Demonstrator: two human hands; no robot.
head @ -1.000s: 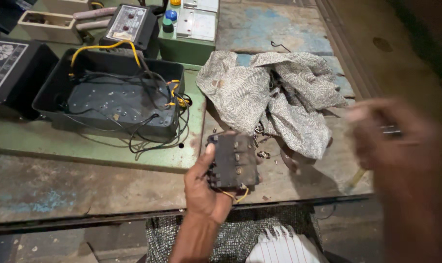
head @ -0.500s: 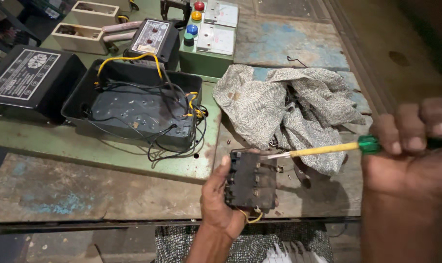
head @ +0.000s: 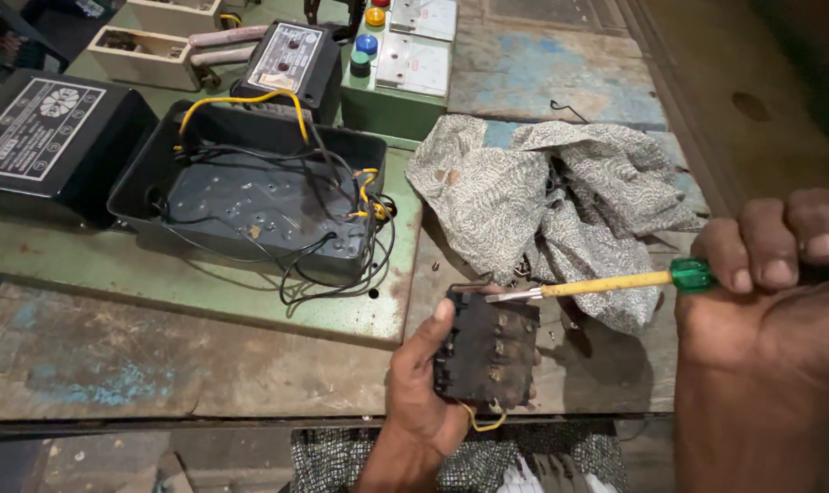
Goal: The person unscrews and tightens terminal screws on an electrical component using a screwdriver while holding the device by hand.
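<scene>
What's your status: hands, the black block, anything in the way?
Left hand grips black terminal block. Right hand holds screwdriver, tip at block's top edge. Crumpled cloth lies just behind; nothing between.

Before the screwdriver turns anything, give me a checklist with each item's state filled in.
1. Black switch block gripped in the left hand: ok.
2. Right hand closed on the screwdriver handle: ok.
3. Blade tip at the block's top edge: ok; seated in a screw slot: cannot tell.
4. Left thumb clear of the blade tip: ok.
5. Yellow wire under the block free of the fingers: cannot tell.
6. Crumpled cloth clear of the shaft: not ok, it lies right behind.
</scene>
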